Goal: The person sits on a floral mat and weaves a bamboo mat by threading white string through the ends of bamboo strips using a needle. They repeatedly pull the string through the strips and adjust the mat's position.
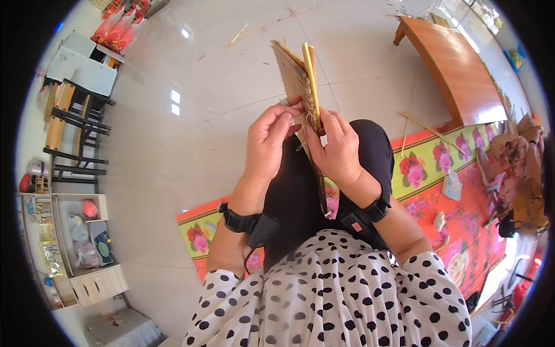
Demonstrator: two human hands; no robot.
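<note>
A flat woven straw panel [289,65] stands on edge between my hands, over my black-trousered legs. Pale yellow strips or sticks [309,66] run up along its right side, with loose thread visible near their lower part. My left hand [270,136] is at the panel's left side, thumb and fingers closed together near the thread; what is between the fingertips is too small to make out. My right hand [336,147] grips the panel from the right, fingers wrapped at its edge beside the yellow strips.
A wooden low table [439,63] stands at upper right. A floral mat [413,173] lies beneath me, with loose sticks [430,129] on it. Another person [514,173] is at the right. Folded black-framed chairs [81,136] and a shelf unit [78,272] line the left.
</note>
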